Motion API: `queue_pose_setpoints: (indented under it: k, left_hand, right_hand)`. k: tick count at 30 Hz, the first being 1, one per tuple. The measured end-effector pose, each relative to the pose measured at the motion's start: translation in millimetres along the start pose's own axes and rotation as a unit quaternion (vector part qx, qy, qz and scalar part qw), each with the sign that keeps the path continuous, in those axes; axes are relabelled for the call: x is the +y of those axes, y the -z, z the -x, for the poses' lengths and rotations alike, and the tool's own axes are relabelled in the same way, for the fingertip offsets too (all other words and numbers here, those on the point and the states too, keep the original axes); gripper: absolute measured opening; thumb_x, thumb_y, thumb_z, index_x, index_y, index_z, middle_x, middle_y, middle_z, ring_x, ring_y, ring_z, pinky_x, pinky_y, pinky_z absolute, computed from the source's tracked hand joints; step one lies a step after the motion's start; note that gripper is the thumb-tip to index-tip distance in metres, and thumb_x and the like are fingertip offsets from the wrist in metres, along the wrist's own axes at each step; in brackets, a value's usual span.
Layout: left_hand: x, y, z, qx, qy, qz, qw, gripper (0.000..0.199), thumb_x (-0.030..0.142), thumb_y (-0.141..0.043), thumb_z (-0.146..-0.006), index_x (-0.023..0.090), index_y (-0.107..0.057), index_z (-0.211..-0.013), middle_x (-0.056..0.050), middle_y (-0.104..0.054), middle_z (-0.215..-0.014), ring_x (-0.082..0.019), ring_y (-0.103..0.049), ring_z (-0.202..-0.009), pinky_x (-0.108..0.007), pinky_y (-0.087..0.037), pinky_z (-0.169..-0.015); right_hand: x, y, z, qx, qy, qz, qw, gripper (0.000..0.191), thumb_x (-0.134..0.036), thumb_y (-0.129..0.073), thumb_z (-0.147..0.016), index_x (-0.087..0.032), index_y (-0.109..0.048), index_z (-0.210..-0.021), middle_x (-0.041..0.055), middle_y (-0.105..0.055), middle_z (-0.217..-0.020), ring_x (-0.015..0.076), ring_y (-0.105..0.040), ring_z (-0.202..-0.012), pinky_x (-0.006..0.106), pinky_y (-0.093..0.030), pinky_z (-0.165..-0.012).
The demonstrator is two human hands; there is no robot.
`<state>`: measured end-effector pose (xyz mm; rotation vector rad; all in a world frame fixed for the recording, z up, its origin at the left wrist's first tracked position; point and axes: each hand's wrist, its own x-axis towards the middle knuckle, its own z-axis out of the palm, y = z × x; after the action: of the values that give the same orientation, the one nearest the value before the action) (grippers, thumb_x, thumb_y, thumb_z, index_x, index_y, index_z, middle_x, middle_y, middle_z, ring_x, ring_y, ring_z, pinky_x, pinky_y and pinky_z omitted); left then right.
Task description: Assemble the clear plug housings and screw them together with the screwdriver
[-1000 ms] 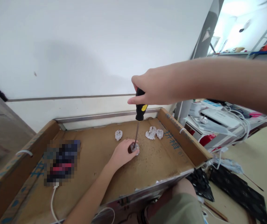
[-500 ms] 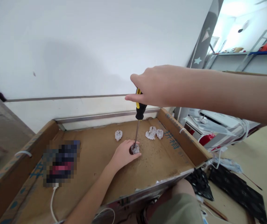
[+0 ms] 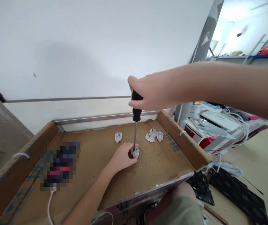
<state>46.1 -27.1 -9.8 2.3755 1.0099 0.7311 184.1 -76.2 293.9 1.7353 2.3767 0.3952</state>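
Observation:
My right hand (image 3: 146,95) is up high and shut around the black-and-yellow handle of a screwdriver (image 3: 136,107). The screwdriver stands almost upright, and its steel shaft (image 3: 135,134) goes down into a translucent white electrical plug (image 3: 135,152). My left hand (image 3: 122,157) rests on the cardboard tray (image 3: 101,175) and grips that plug from the left. Several similar plugs lie apart from it: one (image 3: 118,137) to the upper left and a cluster (image 3: 154,135) to the upper right.
The tray has raised cardboard sides with blue print, and a metal strip (image 3: 106,117) runs along its far edge. A pixelated object (image 3: 59,165) with a white cable (image 3: 49,209) lies at its left. Papers and white cables sit on a table (image 3: 218,125) to the right.
My right hand has changed its grip and turned the screwdriver handle, so the yellow stripe is mostly hidden. My left hand stays on the plug, and the view has shifted slightly.

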Motion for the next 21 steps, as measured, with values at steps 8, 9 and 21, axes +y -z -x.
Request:
queue_pose_setpoints:
  k: [8,9,21]
  left_hand:
    - [1.5,0.6,1.6,0.006,0.012,0.012,1.000,0.041,0.022,-0.061,-0.067,0.024,-0.061,-0.108,-0.003,-0.065,-0.098,-0.021,-0.058,-0.089,-0.032,-0.047,-0.082]
    - [1.9,0.9,1.7,0.009,0.012,0.012,1.000,0.041,0.022,-0.061,-0.068,0.024,-0.061,-0.108,-0.003,-0.065,-0.098,-0.021,-0.059,-0.089,-0.032,-0.047,-0.083]
    - [-1.0,-2.0,-2.3,0.023,0.014,0.016,1.000,0.026,0.036,-0.043,-0.091,0.025,-0.064,-0.103,-0.001,-0.068,-0.103,-0.019,-0.060,-0.093,-0.031,-0.046,-0.084]
  right_hand:
    - [10.8,-13.1,1.2,0.088,0.048,0.040,0.994,0.054,-0.063,-0.038,-0.081,-0.018,-0.054,-0.106,0.0082,-0.059,-0.074,0.0245,-0.058,-0.072,0.033,-0.037,-0.059]
    - [11.5,-15.7,2.1,0.117,0.067,0.046,0.990,0.054,-0.063,-0.037,-0.081,-0.018,-0.054,-0.107,0.0085,-0.059,-0.075,0.0242,-0.058,-0.072,0.033,-0.037,-0.060]
    - [18.5,-16.6,14.2,0.051,0.044,-0.034,0.997,0.045,-0.055,-0.039,-0.085,-0.021,-0.049,-0.113,0.0043,-0.060,-0.077,0.0186,-0.058,-0.070,0.028,-0.036,-0.058]
